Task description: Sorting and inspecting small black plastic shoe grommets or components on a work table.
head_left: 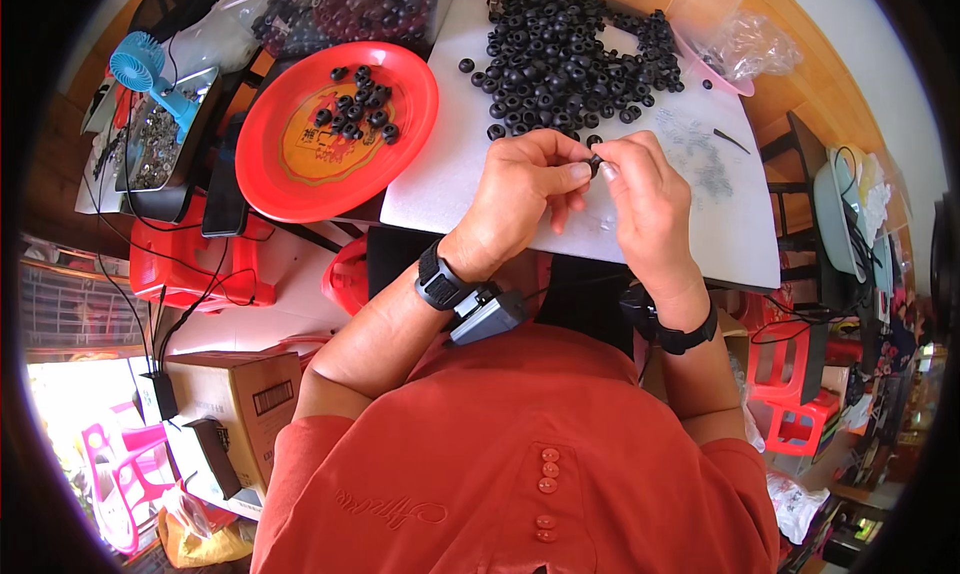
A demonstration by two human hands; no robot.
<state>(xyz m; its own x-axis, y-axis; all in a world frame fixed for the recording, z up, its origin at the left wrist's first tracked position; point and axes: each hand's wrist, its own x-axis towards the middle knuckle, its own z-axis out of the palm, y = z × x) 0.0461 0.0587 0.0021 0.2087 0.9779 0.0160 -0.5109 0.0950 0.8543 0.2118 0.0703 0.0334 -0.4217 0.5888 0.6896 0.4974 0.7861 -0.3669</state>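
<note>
My left hand and my right hand meet over the near part of a white board. Between their fingertips is a small black round piece, pinched from both sides and partly covered by the fingers. It looks like the black rounded pieces with holes heaped just beyond my hands in a large pile. Scattered to the right of my right hand are many tiny clear or silvery bits, too small to name. Near them lies a thin dark pointed strip.
On the left, a red plate carries several black pieces. Behind it stands a clear bin of similar pieces. A blue handheld fan leans by a tray of small metal parts. At the far right sits a pink basin with plastic bags.
</note>
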